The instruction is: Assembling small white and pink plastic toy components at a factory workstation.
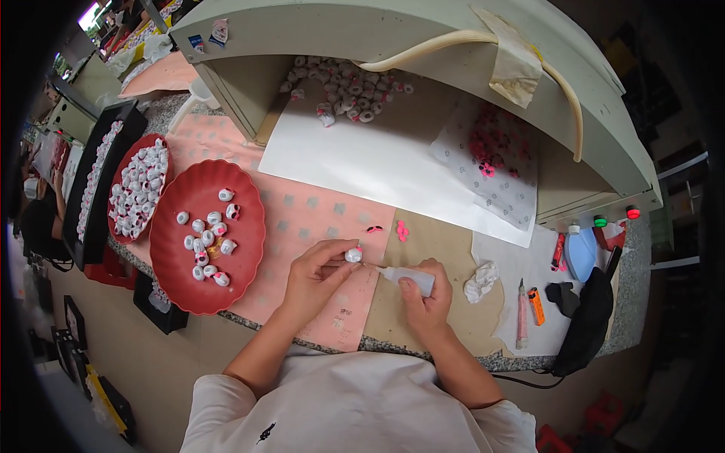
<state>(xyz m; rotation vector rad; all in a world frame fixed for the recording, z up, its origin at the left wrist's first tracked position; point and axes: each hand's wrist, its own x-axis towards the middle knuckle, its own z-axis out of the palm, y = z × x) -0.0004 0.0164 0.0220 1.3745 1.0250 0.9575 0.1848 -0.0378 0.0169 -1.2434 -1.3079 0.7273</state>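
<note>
My left hand (317, 273) pinches a small white rounded figure piece (353, 255) with a touch of pink between thumb and fingertips. In my right hand (429, 303) is a small translucent squeeze bottle (411, 280), lying tilted with its thin nozzle pointing left, close to the white piece. Whether the nozzle touches the piece I cannot tell. Just beyond my hands lie a pink flower-shaped piece (402, 231) and a small pink-and-black piece (374, 229). To the left, a red scalloped plate (168, 260) holds several similar white pieces (217, 229).
A second red dish (113, 198) heaped with white pieces stands at the far left, beside a black tray (84, 162). White pieces (351, 89) and pink ones (498, 143) lie under a pale hood (423, 26). Crumpled tissue (481, 281), a craft knife (522, 315) and an orange lighter (536, 306) lie right.
</note>
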